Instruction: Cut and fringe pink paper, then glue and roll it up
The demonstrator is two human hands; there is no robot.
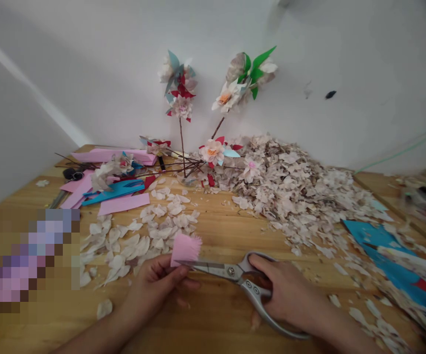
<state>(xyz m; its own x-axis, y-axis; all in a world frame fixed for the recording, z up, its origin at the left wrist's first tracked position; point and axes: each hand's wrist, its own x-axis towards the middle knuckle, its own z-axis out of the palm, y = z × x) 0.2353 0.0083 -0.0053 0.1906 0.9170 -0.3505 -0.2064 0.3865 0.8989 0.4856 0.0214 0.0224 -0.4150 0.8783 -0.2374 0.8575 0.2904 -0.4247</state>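
Between the thumb and fingers of my left hand (161, 281) is a small piece of pink paper (184, 249), its right edge cut into a fringe. My right hand (285, 290) grips a pair of metal scissors (231, 271) by the handles. The blade tips reach the lower part of the pink paper, beside my left thumb. Just beyond my left hand, loose pale petals (161, 216) lie scattered on the wooden table (220, 221).
Handmade flowers on twigs (182, 105) lean against the wall at the back. A large heap of dry petals (290, 182) covers the right side. Pink paper strips (124, 203) and blue paper (115, 191) lie at the left. More blue paper (393, 255) is at the right edge.
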